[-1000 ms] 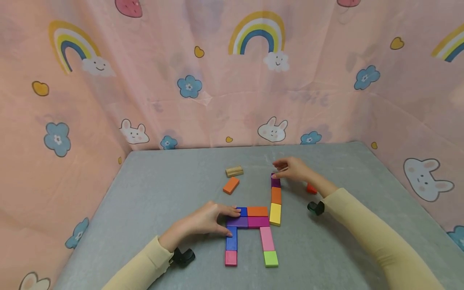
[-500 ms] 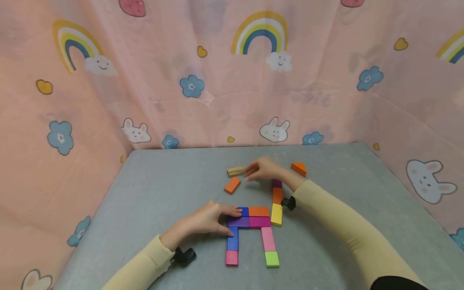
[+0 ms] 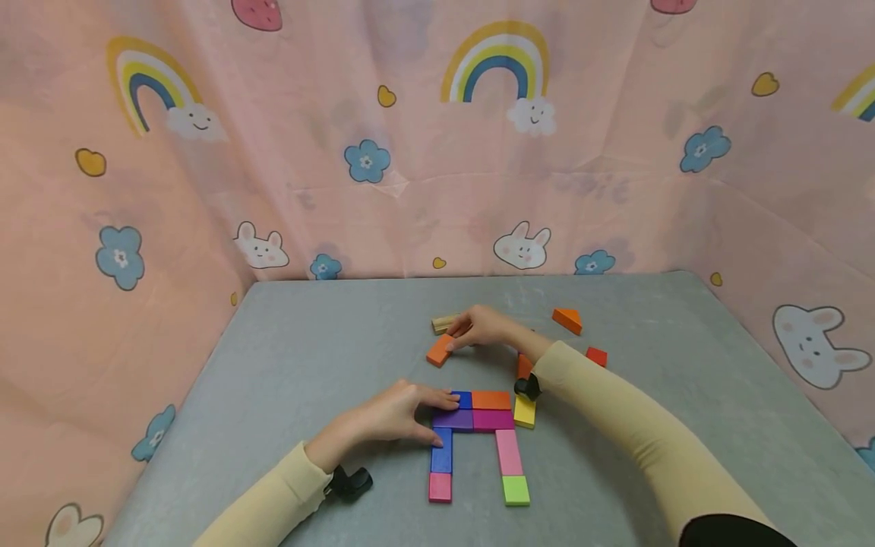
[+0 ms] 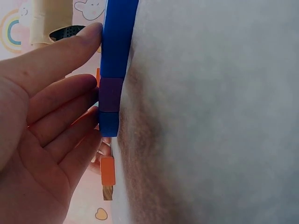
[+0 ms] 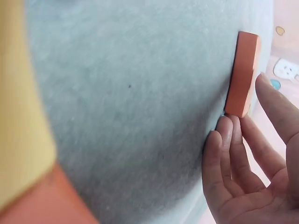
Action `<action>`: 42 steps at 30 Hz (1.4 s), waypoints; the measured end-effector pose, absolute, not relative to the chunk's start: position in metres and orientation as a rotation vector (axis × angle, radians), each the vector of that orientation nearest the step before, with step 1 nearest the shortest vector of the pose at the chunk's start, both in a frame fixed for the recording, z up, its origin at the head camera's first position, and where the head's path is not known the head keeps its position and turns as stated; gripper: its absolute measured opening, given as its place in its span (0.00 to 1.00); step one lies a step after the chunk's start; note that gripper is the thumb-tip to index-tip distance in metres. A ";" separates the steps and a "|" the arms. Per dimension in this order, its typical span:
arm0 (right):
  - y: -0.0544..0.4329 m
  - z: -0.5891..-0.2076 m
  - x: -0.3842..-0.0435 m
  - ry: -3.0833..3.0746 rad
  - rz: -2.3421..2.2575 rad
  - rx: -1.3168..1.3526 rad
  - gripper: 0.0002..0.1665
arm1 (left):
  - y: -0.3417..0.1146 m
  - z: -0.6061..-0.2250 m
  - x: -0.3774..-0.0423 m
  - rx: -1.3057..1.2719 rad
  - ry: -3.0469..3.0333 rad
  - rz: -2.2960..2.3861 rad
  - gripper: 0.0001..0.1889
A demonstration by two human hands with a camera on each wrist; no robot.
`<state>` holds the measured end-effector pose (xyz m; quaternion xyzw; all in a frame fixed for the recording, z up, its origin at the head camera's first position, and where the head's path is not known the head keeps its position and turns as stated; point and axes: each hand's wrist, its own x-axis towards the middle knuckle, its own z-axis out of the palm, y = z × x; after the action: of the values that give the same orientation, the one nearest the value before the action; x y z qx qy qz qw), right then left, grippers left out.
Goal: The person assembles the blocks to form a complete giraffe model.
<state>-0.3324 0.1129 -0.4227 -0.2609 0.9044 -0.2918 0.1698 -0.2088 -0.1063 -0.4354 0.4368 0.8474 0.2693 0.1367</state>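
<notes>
My left hand (image 3: 390, 416) rests on the left side of a flat block figure, with its thumb on a long blue block (image 3: 441, 456). Its fingertips touch a small blue block (image 3: 465, 399) above a purple block (image 3: 447, 420). At the back, my right hand (image 3: 485, 327) reaches over to a loose orange block (image 3: 437, 351). In the right wrist view its fingertips meet one end of that orange block (image 5: 243, 74); the thumb is beside it, and no firm grip shows. A wooden block (image 3: 440, 325) lies just behind, partly covered by the right hand.
The figure also has orange (image 3: 491, 399), magenta (image 3: 494, 420), pink (image 3: 509, 453), green (image 3: 516, 491) and rose (image 3: 440, 488) blocks. A yellow block (image 3: 525, 412) adjoins its right side, below the right sleeve. An orange triangular block (image 3: 567, 320) and a red block (image 3: 597, 357) lie back right.
My right hand has left the purple block atop the right column and moved left to the loose orange block. Its forearm now covers part of that column. The left hand stays in place.
</notes>
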 end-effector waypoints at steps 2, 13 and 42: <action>0.111 -0.423 -0.332 2.574 -0.824 -0.741 0.24 | -0.106 -0.435 -0.209 1.262 2.453 0.775 0.30; 0.110 -0.426 -0.330 2.574 -0.849 -0.692 0.21 | -0.106 -0.436 -0.208 1.287 2.459 0.791 0.30; 0.131 -0.423 -0.310 2.538 -0.771 -0.920 0.34 | -0.106 -0.436 -0.208 1.270 2.464 0.791 0.30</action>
<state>-0.3103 0.1315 -0.4235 -0.3230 0.8915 -0.2708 0.1661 -0.2081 -0.1061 -0.4358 0.4369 0.8476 0.2720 0.1289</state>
